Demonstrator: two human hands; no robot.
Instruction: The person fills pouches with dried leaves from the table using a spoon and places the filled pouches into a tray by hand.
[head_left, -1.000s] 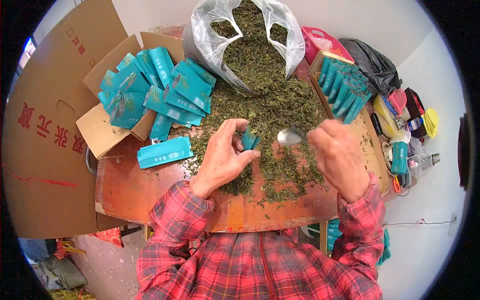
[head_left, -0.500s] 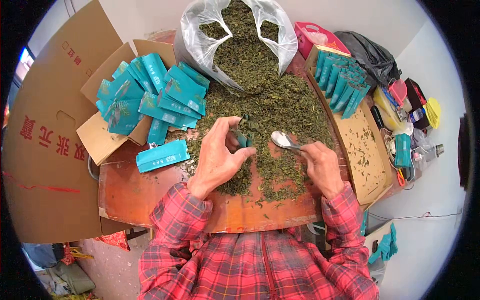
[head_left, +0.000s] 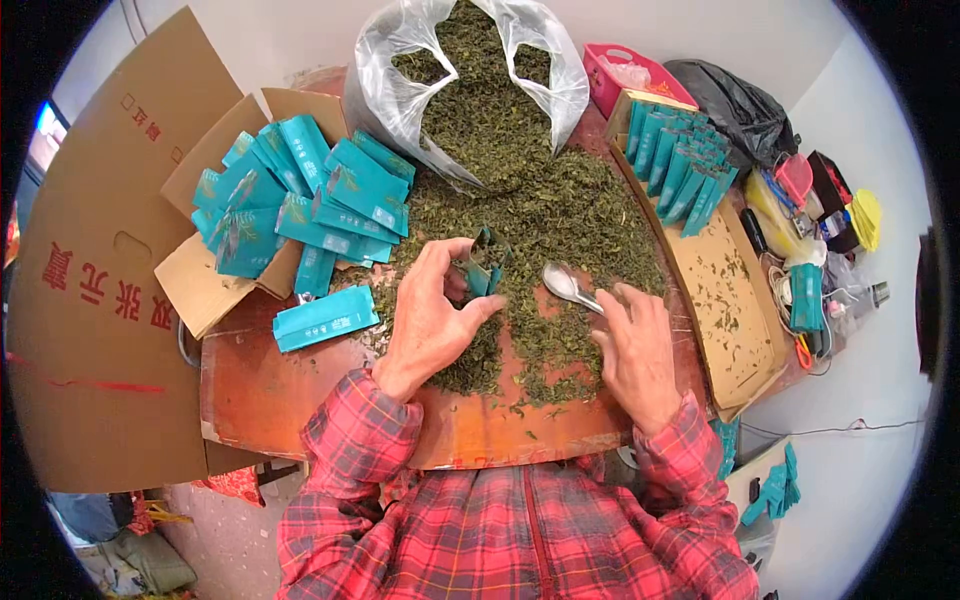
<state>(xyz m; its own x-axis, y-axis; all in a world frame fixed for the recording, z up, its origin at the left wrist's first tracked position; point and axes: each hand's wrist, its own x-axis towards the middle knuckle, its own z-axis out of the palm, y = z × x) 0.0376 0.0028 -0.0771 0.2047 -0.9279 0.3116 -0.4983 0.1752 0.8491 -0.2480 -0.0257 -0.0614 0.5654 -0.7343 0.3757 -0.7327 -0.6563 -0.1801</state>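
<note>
My left hand [head_left: 437, 318] is closed round a small teal tea packet [head_left: 486, 262], held upright with its mouth gaping at the top. Under and around it spread loose dark green tea leaves [head_left: 575, 220]. A metal spoon [head_left: 570, 286] lies on the leaves to the right, its bowl towards the packet. Just beside the spoon's handle is my right hand [head_left: 640, 350], fingers loosely stretched and apart; whether a fingertip still touches the handle is hard to see. One flat teal packet [head_left: 326, 318] rests on the table left of my left hand.
A clear plastic bag [head_left: 385, 100] spills leaves at the back. Teal packets [head_left: 340, 185] fill a cardboard box [head_left: 205, 290] at left. More packets [head_left: 680, 160] stand in a shallow carton [head_left: 725, 330] at right, beside a pink basket [head_left: 640, 70] and black bag [head_left: 735, 110].
My right hand has loosened from the spoon's handle and shifted slightly down, its fingers extending. The spoon stays in about the same spot. My left hand keeps the packet, whose mouth now shows wider.
</note>
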